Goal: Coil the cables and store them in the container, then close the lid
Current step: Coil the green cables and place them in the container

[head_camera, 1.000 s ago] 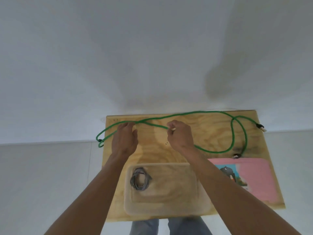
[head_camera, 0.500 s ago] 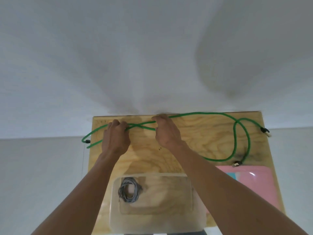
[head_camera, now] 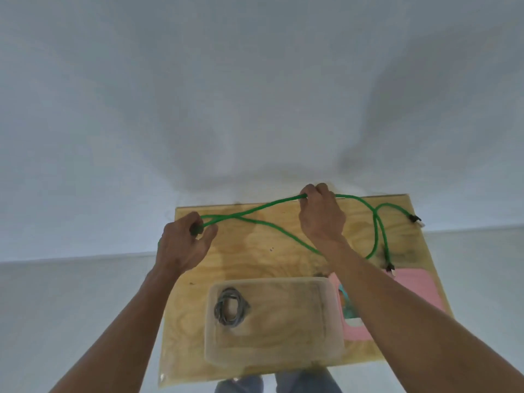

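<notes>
Near the far edge of the worktop (head_camera: 255,259), both hands work the green cable (head_camera: 272,225). The left hand (head_camera: 181,245) sits by the far left corner with its fingers and thumb curled round a bend of the cable, where two strands come together. The right hand (head_camera: 321,214) pinches one of those strands at the far edge, further right, so that the length between the hands hangs lifted and nearly straight. Held this way, the left hand seems to serve as the anchor for the coil while the right measures out the next loop.

Beyond the right hand the cable lies loose toward the far right corner: it curls into a loop, one dark plug (head_camera: 414,218) rests by the right edge, and another plug (head_camera: 390,268) lies at the edge of a pink lid (head_camera: 419,290).

Along the near edge stands the clear container (head_camera: 312,336), open, with a coiled grey cable (head_camera: 230,306) in its left end. The pink lid lies flat just beside it on the right, ready for closing. By my reading one cable is stored, the green one is barely begun, and the lid is not yet on.
</notes>
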Motion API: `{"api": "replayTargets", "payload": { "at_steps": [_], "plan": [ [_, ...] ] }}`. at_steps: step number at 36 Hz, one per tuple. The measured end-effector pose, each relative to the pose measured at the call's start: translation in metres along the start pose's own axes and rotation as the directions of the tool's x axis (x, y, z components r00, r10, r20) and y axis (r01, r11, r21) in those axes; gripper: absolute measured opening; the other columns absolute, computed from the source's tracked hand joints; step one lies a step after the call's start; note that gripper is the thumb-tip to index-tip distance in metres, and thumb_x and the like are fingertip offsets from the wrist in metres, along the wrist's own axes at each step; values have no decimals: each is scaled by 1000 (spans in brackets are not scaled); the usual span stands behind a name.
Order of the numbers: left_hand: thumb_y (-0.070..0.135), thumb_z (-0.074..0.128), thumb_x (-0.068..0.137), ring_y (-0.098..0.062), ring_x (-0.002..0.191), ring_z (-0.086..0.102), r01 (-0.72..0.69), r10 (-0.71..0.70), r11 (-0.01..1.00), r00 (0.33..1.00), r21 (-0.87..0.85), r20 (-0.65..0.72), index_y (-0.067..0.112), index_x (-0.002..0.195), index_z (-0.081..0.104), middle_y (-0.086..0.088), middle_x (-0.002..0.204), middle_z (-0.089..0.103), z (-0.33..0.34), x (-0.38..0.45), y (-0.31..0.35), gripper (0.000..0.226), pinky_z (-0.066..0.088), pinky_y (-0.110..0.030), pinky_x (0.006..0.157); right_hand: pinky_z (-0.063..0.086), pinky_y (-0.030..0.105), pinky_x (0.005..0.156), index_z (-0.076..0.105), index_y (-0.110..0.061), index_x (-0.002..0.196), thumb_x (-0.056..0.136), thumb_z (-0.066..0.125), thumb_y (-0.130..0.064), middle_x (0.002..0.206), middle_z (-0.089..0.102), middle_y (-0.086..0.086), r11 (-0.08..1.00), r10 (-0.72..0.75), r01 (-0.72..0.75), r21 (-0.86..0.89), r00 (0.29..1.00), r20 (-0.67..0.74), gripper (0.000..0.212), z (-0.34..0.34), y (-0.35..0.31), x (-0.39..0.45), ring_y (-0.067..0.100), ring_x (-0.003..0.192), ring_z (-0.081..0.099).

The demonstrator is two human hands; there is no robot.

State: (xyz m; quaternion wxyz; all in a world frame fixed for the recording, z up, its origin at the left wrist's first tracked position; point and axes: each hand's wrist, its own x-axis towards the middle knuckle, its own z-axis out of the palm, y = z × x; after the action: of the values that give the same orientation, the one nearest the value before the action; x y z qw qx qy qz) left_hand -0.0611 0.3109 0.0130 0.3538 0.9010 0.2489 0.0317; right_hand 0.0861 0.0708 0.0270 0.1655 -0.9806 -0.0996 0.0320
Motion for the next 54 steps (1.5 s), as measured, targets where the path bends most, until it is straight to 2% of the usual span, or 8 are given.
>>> {"api": "replayTargets", "payload": {
  "at_steps": [10, 21, 27, 32, 36, 41, 49, 54],
  "plan": [
    [58, 51, 97, -23, 51, 48, -125, 124, 991, 992, 38, 18, 14, 56, 44, 0, 49, 46, -17, -26, -10, 60, 39, -33, 52, 49, 37, 61, 72, -12, 96, 86, 65, -5, 103, 57, 8, 993, -113, 115, -14, 936, -332, 14, -43, -19, -32, 32, 97, 56],
    [45, 50, 101, -27, 66, 54, -78, 63, 980, 994, 184, 86, 21, 59, 47, -3, 63, 52, -36, -48, -53, 48, 34, -36, 58, 47, 38, 74, 72, -15, 100, 73, 70, 1, 103, 61, 5, 955, -296, 256, -152, 880, -372, 31, -26, -53, -83, 29, 92, 59],
    [46, 55, 99, -26, 82, 53, -81, 101, 985, 987, 154, -125, 12, 77, 66, -1, 74, 58, -52, -44, -38, 42, 41, -38, 71, 47, 38, 75, 75, -17, 102, 75, 71, 0, 105, 61, 5, 964, -265, 252, -91, 858, -440, 32, -38, -55, -78, 28, 92, 58],
    [46, 53, 101, -25, 79, 54, -100, 114, 993, 956, 65, -271, 19, 70, 54, 2, 71, 55, -64, -37, -3, 41, 37, -34, 69, 51, 42, 80, 71, -14, 109, 88, 65, -6, 114, 58, 5, 957, -177, 263, 123, 863, -472, 24, -57, -57, -67, 29, 102, 57],
    [50, 51, 101, -26, 66, 51, -88, 57, 993, 939, -77, -340, 14, 67, 54, 2, 63, 51, -67, -32, 28, 49, 36, -33, 62, 46, 20, 88, 68, -11, 112, 93, 60, -8, 118, 54, 5, 873, -53, 282, 399, 866, -497, 21, -77, -56, -56, 22, 109, 56],
    [53, 50, 101, -24, 58, 45, -151, 87, 967, 952, -204, -294, 16, 61, 45, -5, 55, 45, -67, -29, 73, 54, 36, -32, 58, 28, -6, 91, 73, -4, 101, 86, 66, 5, 108, 63, 15, 820, 63, 342, 460, 744, -665, 19, -113, -49, -41, 1, 100, 48],
    [54, 49, 100, -23, 61, 45, -217, 140, 915, 962, -341, -235, -6, 80, 59, -28, 76, 61, -59, -30, 131, 64, 37, -33, 62, 41, 8, 93, 76, -5, 105, 87, 66, 1, 116, 63, 15, 840, 64, 347, 417, 700, -711, 22, -165, -17, -11, 28, 109, 63],
    [51, 48, 102, -15, 57, 43, -197, 129, 890, 974, -411, -187, -3, 80, 62, -12, 63, 56, -49, -36, 160, 60, 36, -29, 60, 49, 11, 89, 76, -8, 103, 86, 68, -1, 112, 65, 13, 840, 63, 366, 402, 669, -741, 20, -182, 5, -8, 20, 102, 66]
  ]
}}
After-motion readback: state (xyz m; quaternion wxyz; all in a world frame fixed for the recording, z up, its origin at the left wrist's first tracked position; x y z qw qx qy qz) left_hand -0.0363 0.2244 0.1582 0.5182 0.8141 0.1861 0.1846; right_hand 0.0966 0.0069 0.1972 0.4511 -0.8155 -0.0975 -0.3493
